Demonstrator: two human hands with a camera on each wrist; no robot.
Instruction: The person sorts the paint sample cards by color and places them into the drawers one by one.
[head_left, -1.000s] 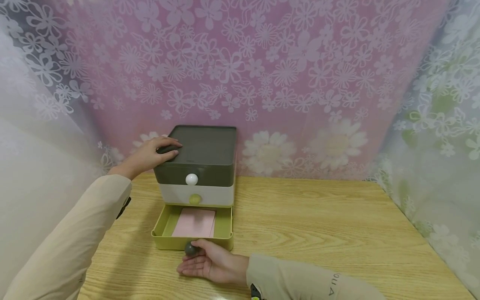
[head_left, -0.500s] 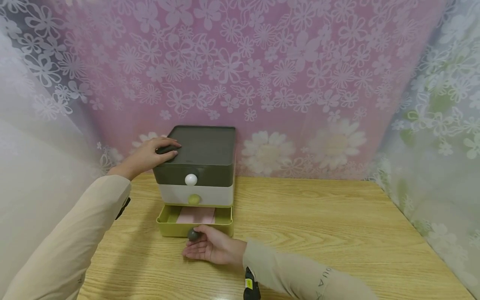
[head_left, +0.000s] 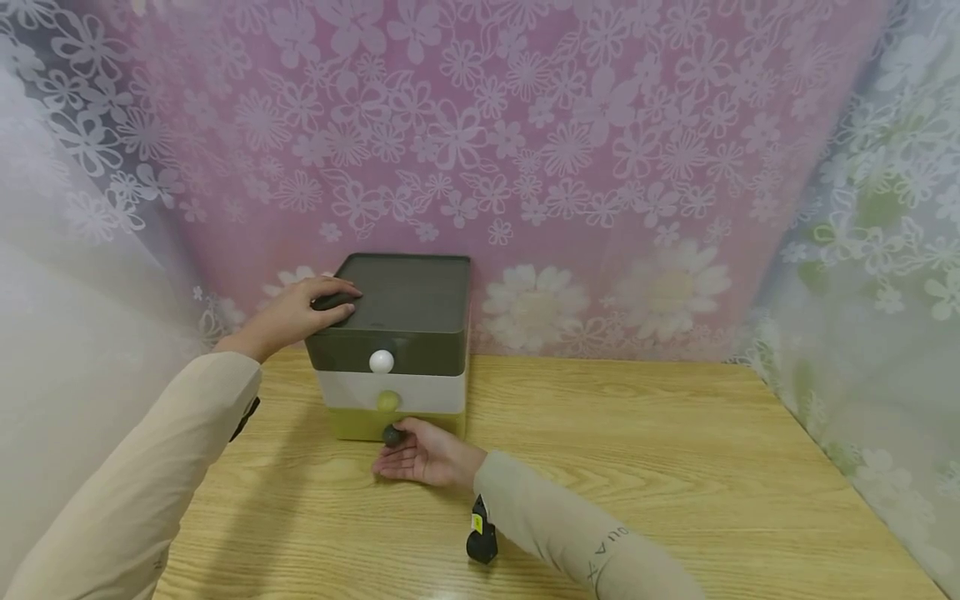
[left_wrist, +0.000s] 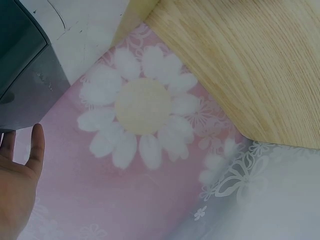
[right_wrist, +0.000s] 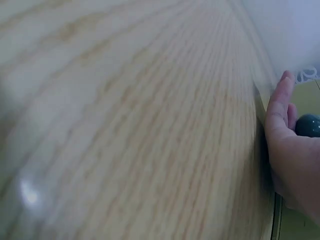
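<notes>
A small three-tier drawer box (head_left: 420, 292) stands on the table, dark grey on top, white in the middle and olive green below. My left hand (head_left: 300, 310) rests on the left edge of its dark lid, fingers fairly straight. Down at the front, the green bottom drawer (head_left: 352, 424) sits pushed in, its inside hidden. Its dark round knob (head_left: 392, 435) is touched by the thumb of my right hand (head_left: 429, 454), whose other fingers extend loosely below it. The right wrist view shows the same knob (right_wrist: 308, 125) beside that hand.
Above sit a white knob (head_left: 382, 362) on the top drawer and a green knob (head_left: 387, 401) on the middle one. The wood-grain table (head_left: 637, 458) stretches right. A pink floral curtain (head_left: 525, 167) hangs right behind the box.
My right hand has moved forward, pushing the bottom drawer from pulled out to in. The pink paper inside has gone from sight. My left hand has stayed in place.
</notes>
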